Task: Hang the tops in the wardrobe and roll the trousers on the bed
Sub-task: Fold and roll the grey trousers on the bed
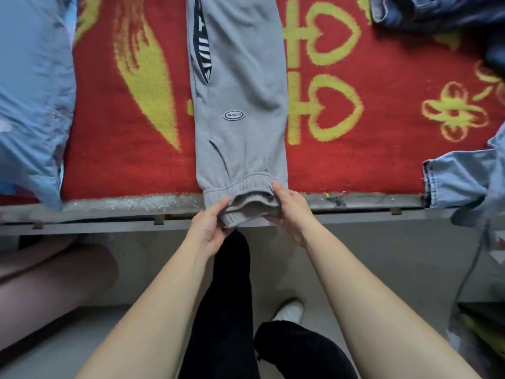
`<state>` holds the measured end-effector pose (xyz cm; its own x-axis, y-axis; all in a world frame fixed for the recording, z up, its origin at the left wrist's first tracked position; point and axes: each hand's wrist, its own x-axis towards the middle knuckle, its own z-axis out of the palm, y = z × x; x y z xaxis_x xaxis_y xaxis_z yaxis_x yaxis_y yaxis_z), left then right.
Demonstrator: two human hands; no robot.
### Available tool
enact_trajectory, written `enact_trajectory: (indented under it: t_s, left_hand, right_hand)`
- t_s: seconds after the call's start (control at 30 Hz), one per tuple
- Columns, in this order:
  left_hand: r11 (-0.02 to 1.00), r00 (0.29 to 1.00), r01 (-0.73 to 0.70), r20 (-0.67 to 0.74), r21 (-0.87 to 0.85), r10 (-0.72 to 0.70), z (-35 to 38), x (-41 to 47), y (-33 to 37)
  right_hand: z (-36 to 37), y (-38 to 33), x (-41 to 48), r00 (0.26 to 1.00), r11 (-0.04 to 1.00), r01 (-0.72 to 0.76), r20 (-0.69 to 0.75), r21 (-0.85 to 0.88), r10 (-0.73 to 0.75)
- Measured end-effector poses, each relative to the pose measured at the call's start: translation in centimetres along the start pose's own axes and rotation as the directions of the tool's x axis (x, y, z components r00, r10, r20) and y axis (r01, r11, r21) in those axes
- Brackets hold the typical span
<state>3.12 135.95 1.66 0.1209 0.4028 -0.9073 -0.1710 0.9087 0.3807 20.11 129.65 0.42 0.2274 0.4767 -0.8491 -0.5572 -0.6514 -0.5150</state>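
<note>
Grey sweat trousers [240,86] lie folded lengthwise on the bed's red and yellow blanket [131,160], running away from me. Their elastic cuffs hang over the bed's near edge. My left hand [210,228] grips the cuffs' left side from below, fingers curled round the fabric. My right hand [289,212] holds the right side, thumb on top of the elastic band. A white oval logo patch [234,115] shows on the leg.
A light blue top [32,91] lies at the bed's left. Dark denim [437,12] is bunched at the back right, and pale blue jeans [464,181] hang over the right edge. The bed's metal rail [123,206] runs across. My black-trousered legs and a white shoe [291,310] stand below.
</note>
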Motion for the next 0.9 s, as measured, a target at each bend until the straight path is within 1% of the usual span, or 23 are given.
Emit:
enact_trajectory:
  t_s: [0.07,0.17,0.27,0.33,0.4,0.47,0.5,0.53,0.6,0.67,0.7,0.73,0.8,0.83,0.9]
  left_hand:
    - [1.000,0.999,0.016,0.037,-0.015,-0.016,0.2,-1.9,0.5]
    - [1.000,0.999,0.011,0.044,-0.007,-0.010,0.4,-4.8,0.4]
    - [0.993,0.999,0.023,0.019,0.113,-0.026,0.1,-7.8,-0.7]
    - [0.977,0.997,0.076,-0.031,0.200,-0.071,-0.3,-9.6,-1.8]
    - [0.955,0.987,0.152,-0.088,0.254,-0.134,-0.2,-10.6,-2.2]
    - [0.930,0.979,0.190,-0.127,0.316,-0.157,0.4,-10.6,-0.9]
    - [0.922,0.982,0.180,-0.121,0.342,-0.147,1.1,-10.2,0.4]
    - [0.924,0.987,0.154,-0.103,0.351,-0.126,1.8,-9.6,2.0]
    - [0.946,0.997,0.073,-0.053,0.315,-0.060,3.9,-8.1,6.1]
    - [0.963,0.998,-0.069,0.022,0.261,0.066,6.0,-5.9,10.3]
    - [0.951,0.989,-0.146,0.056,0.272,0.135,6.8,-4.6,12.1]
    - [0.923,0.978,-0.207,0.070,0.324,0.195,7.4,-3.3,13.7]
    - [0.820,0.946,-0.319,0.113,0.475,0.303,8.0,-0.9,15.8]
    - [0.756,0.933,-0.352,0.146,0.551,0.328,8.1,0.3,16.2]
    - [0.603,0.934,-0.339,0.185,0.722,0.305,7.6,2.7,16.4]
  right_hand:
    - [0.1,-0.6,-1.5,0.999,1.000,0.004,0.038,0.022,-0.005]
    - [-0.5,-0.6,-4.4,0.995,0.997,-0.046,0.093,0.064,0.040]
    - [-1.6,0.6,-7.3,0.991,0.994,-0.105,0.080,0.022,0.103]
    - [-2.3,1.4,-9.1,0.986,0.986,-0.166,0.027,-0.028,0.167]
    - [-2.6,1.3,-10.1,0.972,0.969,-0.234,-0.021,-0.079,0.233]
    - [-2.3,0.1,-10.2,0.962,0.955,-0.273,-0.001,-0.116,0.275]
    - [-1.9,-0.9,-9.8,0.960,0.956,-0.275,0.021,-0.102,0.278]
    - [-1.5,-2.4,-9.2,0.962,0.961,-0.266,0.044,-0.071,0.269]
    - [-0.3,-6.2,-7.2,0.969,0.971,-0.235,0.086,0.031,0.232]
    - [1.1,-10.5,-4.7,0.981,0.962,-0.187,0.095,0.201,0.171]
    - [1.7,-12.4,-3.2,0.986,0.943,-0.161,0.086,0.293,0.142]
    - [2.2,-14.0,-1.7,0.990,0.925,-0.136,0.082,0.355,0.114]
    - [3.1,-16.7,0.9,0.997,0.912,-0.070,0.068,0.405,0.046]
    - [3.4,-17.7,2.0,0.999,0.923,-0.031,0.040,0.384,0.017]
    - [3.9,-18.7,3.8,0.999,0.967,0.034,-0.037,0.253,-0.025]
